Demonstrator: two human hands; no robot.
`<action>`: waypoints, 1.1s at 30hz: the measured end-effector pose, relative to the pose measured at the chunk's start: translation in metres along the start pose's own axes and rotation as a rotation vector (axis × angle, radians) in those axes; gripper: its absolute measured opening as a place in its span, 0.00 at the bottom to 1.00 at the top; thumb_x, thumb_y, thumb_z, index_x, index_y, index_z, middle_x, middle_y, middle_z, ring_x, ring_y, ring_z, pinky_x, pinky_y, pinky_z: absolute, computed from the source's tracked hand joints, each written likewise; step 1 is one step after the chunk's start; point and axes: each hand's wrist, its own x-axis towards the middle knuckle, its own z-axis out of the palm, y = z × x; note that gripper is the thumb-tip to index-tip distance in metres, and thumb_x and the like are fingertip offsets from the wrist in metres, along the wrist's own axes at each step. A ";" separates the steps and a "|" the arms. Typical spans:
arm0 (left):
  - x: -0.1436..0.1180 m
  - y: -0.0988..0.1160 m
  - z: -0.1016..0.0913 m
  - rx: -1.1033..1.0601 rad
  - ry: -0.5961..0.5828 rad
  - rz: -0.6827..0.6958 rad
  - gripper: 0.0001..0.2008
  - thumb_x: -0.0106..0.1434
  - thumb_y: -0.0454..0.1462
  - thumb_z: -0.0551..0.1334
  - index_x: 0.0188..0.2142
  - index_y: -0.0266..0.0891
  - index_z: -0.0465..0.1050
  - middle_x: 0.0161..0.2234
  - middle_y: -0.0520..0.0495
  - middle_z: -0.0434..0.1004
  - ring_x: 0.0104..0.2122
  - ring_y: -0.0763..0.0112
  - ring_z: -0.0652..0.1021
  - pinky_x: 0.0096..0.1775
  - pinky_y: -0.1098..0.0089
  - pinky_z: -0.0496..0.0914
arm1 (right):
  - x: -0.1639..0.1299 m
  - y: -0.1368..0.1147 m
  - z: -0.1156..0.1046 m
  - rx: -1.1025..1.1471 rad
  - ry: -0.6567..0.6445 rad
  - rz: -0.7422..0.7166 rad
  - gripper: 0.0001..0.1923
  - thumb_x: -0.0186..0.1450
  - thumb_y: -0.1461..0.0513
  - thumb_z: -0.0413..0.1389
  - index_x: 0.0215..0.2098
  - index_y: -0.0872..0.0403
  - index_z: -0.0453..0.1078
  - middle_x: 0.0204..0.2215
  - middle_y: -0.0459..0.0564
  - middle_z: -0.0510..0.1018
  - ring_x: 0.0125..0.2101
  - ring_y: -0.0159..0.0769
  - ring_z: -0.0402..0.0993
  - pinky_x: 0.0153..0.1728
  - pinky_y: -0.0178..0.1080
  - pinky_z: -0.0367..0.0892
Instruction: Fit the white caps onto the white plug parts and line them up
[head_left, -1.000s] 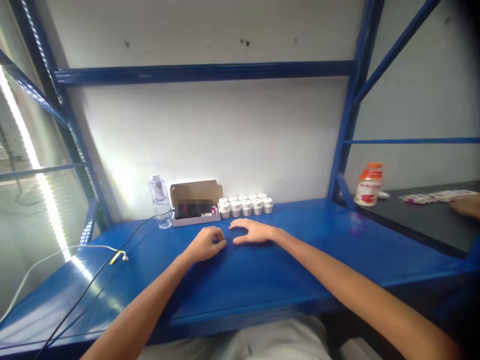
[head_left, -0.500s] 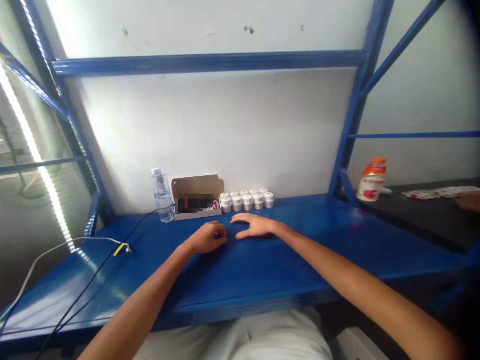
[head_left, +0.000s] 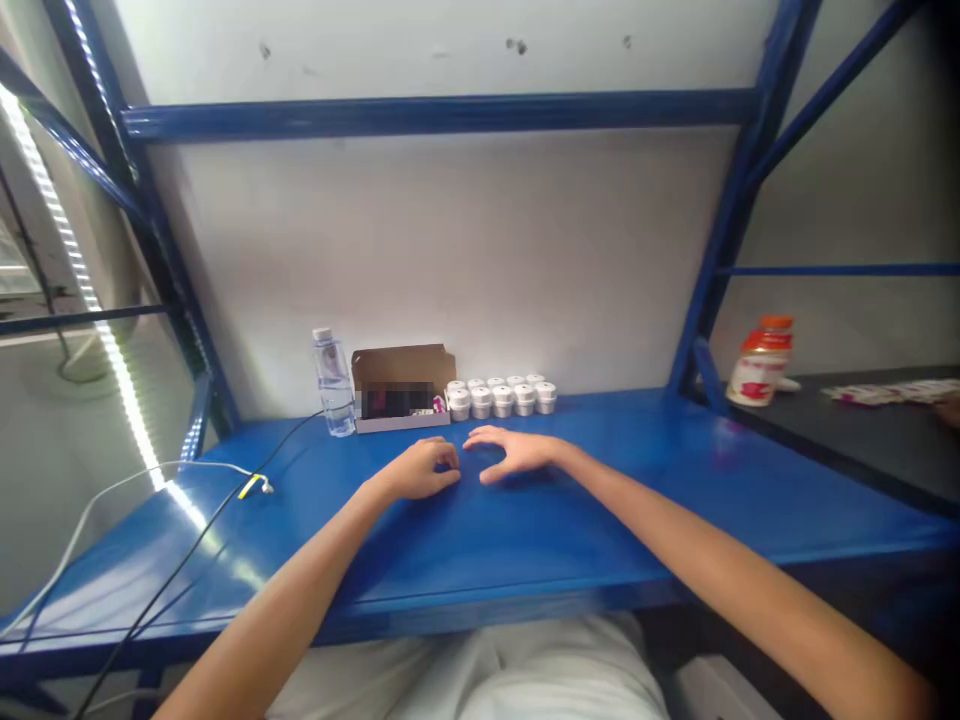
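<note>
My left hand (head_left: pixel 421 469) rests on the blue tabletop (head_left: pixel 480 560), its fingers loosely curved and apart from the thumb, holding nothing. Just to its right, my right hand (head_left: pixel 517 453) is open on the same surface, thumb and fingers spread, also without anything in it. A small gap separates the two hands. Behind them stand two rows of small white lidded jars (head_left: pixel 502 400). Left of the jars is an open cardboard box (head_left: pixel 401 424) with its brown lid raised; its contents are partly blurred out.
A clear water bottle (head_left: pixel 335 390) stands left of the box. A white cable (head_left: pixel 187 464) and a black cable (head_left: pixel 202 530) cross the left side. On a dark table at right are an orange-capped bottle (head_left: pixel 761 365), small white-and-purple items (head_left: pixel 885 390) and part of another person's hand (head_left: pixel 949 410).
The view has shifted slightly, so the table things sit a little further right and higher. Both my hands hold nearly the same pose. The other person's hand has moved right, mostly out of view.
</note>
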 end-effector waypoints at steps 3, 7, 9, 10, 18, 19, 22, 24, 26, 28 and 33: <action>0.000 -0.001 0.000 0.003 0.006 0.004 0.09 0.62 0.40 0.61 0.38 0.39 0.78 0.40 0.45 0.79 0.40 0.64 0.77 0.44 0.68 0.69 | -0.001 0.000 -0.002 0.071 0.041 -0.029 0.30 0.61 0.41 0.60 0.57 0.45 0.73 0.63 0.48 0.68 0.64 0.49 0.62 0.66 0.46 0.55; 0.000 -0.002 0.001 -0.011 0.024 0.009 0.09 0.62 0.40 0.62 0.37 0.39 0.78 0.38 0.45 0.79 0.40 0.65 0.77 0.43 0.69 0.69 | -0.002 0.002 -0.003 0.047 0.048 -0.013 0.35 0.53 0.43 0.67 0.56 0.46 0.74 0.64 0.49 0.66 0.64 0.50 0.61 0.66 0.45 0.55; 0.000 -0.003 0.002 -0.021 0.029 0.003 0.09 0.62 0.39 0.62 0.37 0.38 0.79 0.37 0.45 0.80 0.39 0.66 0.77 0.43 0.69 0.69 | -0.001 0.004 -0.001 0.041 0.049 -0.025 0.35 0.52 0.43 0.68 0.55 0.46 0.75 0.65 0.50 0.65 0.65 0.49 0.60 0.66 0.45 0.53; 0.001 -0.003 0.003 -0.027 0.033 -0.001 0.08 0.62 0.39 0.62 0.37 0.38 0.79 0.37 0.45 0.80 0.38 0.66 0.78 0.42 0.70 0.69 | 0.000 0.005 0.001 0.050 0.061 -0.030 0.32 0.54 0.42 0.66 0.52 0.47 0.76 0.64 0.50 0.66 0.64 0.49 0.61 0.66 0.45 0.53; -0.001 -0.001 0.003 -0.039 0.037 -0.013 0.08 0.61 0.38 0.62 0.35 0.38 0.79 0.36 0.46 0.81 0.37 0.66 0.78 0.41 0.70 0.69 | 0.014 0.023 0.014 0.192 0.419 0.020 0.26 0.68 0.44 0.49 0.35 0.56 0.77 0.37 0.56 0.82 0.42 0.45 0.77 0.50 0.47 0.68; -0.001 -0.001 0.002 -0.038 0.034 -0.013 0.08 0.61 0.38 0.62 0.36 0.38 0.79 0.36 0.46 0.81 0.37 0.66 0.78 0.41 0.70 0.69 | 0.015 0.025 0.015 0.201 0.437 0.006 0.25 0.68 0.46 0.49 0.35 0.56 0.76 0.36 0.56 0.82 0.41 0.44 0.78 0.50 0.47 0.69; -0.001 0.000 0.001 -0.022 0.036 -0.012 0.08 0.61 0.39 0.61 0.36 0.38 0.78 0.36 0.46 0.81 0.37 0.66 0.78 0.41 0.70 0.69 | 0.018 0.027 0.018 0.252 0.442 -0.042 0.14 0.66 0.52 0.55 0.38 0.55 0.73 0.37 0.54 0.82 0.41 0.43 0.79 0.48 0.46 0.71; -0.001 0.001 0.001 -0.014 0.044 -0.010 0.09 0.62 0.39 0.61 0.35 0.38 0.78 0.36 0.46 0.80 0.37 0.66 0.77 0.41 0.70 0.69 | 0.017 0.026 0.017 0.246 0.448 -0.058 0.13 0.63 0.57 0.58 0.44 0.54 0.70 0.36 0.51 0.82 0.40 0.41 0.79 0.46 0.45 0.71; -0.001 0.001 0.001 -0.016 0.044 -0.011 0.09 0.62 0.40 0.60 0.35 0.38 0.78 0.36 0.46 0.80 0.38 0.66 0.77 0.41 0.70 0.69 | 0.016 0.023 0.013 0.164 0.469 -0.050 0.15 0.63 0.60 0.57 0.49 0.53 0.69 0.34 0.50 0.82 0.37 0.40 0.79 0.45 0.44 0.71; -0.001 0.002 0.000 -0.022 0.038 -0.020 0.09 0.62 0.40 0.60 0.35 0.39 0.78 0.37 0.45 0.80 0.38 0.66 0.77 0.41 0.70 0.69 | 0.015 0.021 0.007 0.053 0.528 -0.033 0.16 0.64 0.62 0.55 0.50 0.53 0.68 0.33 0.49 0.81 0.36 0.40 0.79 0.46 0.44 0.71; -0.002 0.004 -0.002 -0.017 0.035 -0.040 0.09 0.62 0.40 0.60 0.36 0.39 0.78 0.37 0.45 0.80 0.38 0.66 0.77 0.41 0.70 0.70 | 0.011 0.040 -0.016 -0.282 0.809 0.036 0.24 0.62 0.62 0.55 0.57 0.53 0.65 0.54 0.57 0.73 0.56 0.47 0.69 0.58 0.48 0.63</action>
